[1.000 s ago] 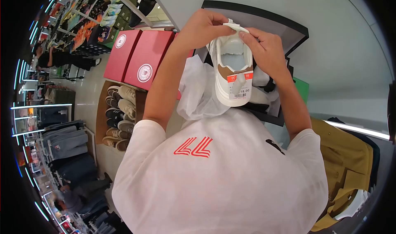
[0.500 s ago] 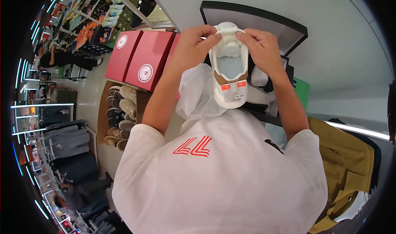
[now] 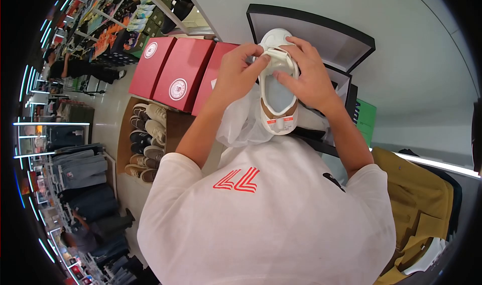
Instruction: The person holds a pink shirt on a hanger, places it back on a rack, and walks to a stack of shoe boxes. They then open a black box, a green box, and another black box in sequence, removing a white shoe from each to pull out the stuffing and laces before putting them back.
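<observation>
A white sneaker [image 3: 279, 96] with a brown heel patch is held toe away from me, its opening facing up. At its heel hangs a white price tag [image 3: 281, 123] with an orange strip. My left hand [image 3: 241, 71] is closed on the tongue's left side, thumb and fingers pinching its edge. On the other side my right hand [image 3: 312, 79] grips the sneaker's collar, thumb inside the opening and fingers over the laces area. Translucent white wrapping [image 3: 241, 119] hangs beside the shoe on the left. Behind it stands an open dark shoebox [image 3: 311, 29] with its lid raised.
Red shoeboxes [image 3: 182, 74] stand at the left, above a wooden shelf [image 3: 126, 134] of several shoes. A green box [image 3: 366, 119] is at the right, near a mustard garment [image 3: 416, 194]. Clothes racks and two other people [image 3: 75, 66] are farther left.
My right hand has shifted down and inward, its thumb now inside the shoe. The sneaker has tipped, so the tag shows less and more of the toe shows.
</observation>
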Tool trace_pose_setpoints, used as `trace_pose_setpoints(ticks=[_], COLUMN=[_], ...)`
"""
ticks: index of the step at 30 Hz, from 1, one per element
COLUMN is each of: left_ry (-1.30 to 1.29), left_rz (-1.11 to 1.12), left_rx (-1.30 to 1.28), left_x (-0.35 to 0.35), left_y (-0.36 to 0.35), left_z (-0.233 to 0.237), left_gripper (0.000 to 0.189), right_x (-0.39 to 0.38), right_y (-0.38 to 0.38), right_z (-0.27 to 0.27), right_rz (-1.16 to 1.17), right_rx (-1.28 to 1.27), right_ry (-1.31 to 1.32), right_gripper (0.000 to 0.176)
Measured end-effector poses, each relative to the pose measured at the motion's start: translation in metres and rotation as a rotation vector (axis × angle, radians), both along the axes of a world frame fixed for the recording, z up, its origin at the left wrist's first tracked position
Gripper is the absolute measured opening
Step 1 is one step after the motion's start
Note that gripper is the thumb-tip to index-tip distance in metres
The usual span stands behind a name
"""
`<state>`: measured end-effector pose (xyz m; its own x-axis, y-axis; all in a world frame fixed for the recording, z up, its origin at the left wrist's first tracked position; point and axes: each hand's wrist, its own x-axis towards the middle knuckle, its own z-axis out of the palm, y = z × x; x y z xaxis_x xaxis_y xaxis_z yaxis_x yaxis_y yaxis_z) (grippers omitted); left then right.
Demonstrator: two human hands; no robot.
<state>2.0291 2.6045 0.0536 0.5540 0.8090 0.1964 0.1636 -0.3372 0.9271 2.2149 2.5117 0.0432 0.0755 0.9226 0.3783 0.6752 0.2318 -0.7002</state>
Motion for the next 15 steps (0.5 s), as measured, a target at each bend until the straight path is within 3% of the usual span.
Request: trace_pose_setpoints(ticks=[3, 5, 7, 15], left_ry=[0.026, 0.105, 0.287, 0.096], left_rz=[0.139, 0.096, 0.037, 0.033], left_rx=[0.177, 0.089, -0.198, -0.606], left_x=[-0.003, -0.016, -0.03, -0.054], left_y=[-0.031, -0.031, -0.029, -0.034], left_z=[-0.015, -0.02, -0.021, -0.03], left_gripper=[0.043, 0.05, 0.048, 0.056], right_x=[-0.013, -0.016, -0.02, -0.025], right_y=[0.001, 0.002, -0.001, -0.004], right_z=[-0.014, -0.017, -0.018, -0.005], right_rz=[-0.057, -0.049, -0.048, -0.001], right_rx=[0.015, 0.04, 0.058, 0.067], right_ry=[-0.07, -0.07, -0.068, -0.166], right_gripper=[0.053, 0.054, 0.055, 0.056])
